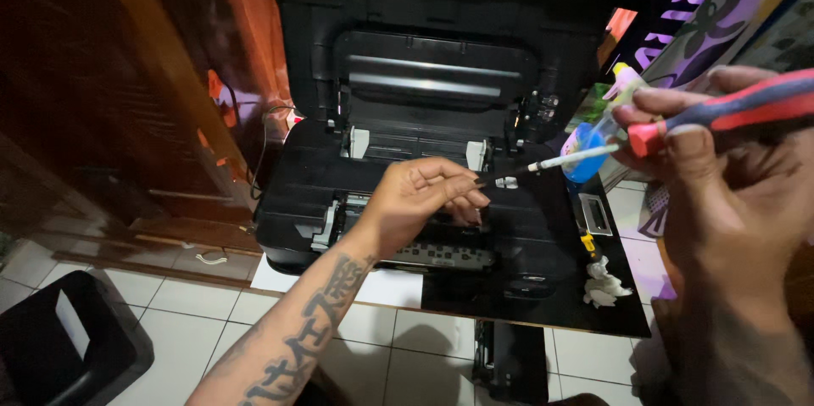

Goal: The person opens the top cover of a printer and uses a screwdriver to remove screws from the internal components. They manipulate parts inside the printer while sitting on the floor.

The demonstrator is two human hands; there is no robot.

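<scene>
A black printer [322, 177] sits open, its lid raised, on a low dark surface. My left hand [420, 198] reaches over the printer's open middle, fingers pinched around the dark tip of a screwdriver's shaft. My right hand [721, 177], close to the camera at the right, grips the red and blue handle of that screwdriver [721, 114]. The silver shaft [568, 158] points left across the printer toward my left fingers.
A small bottle with a blue part [589, 152] stands behind the shaft at the printer's right. A crumpled white tissue [604, 283] lies on the dark surface by the printer. A black bin [76, 347] stands on the white tiled floor [195, 300] at lower left. A wooden door is at left.
</scene>
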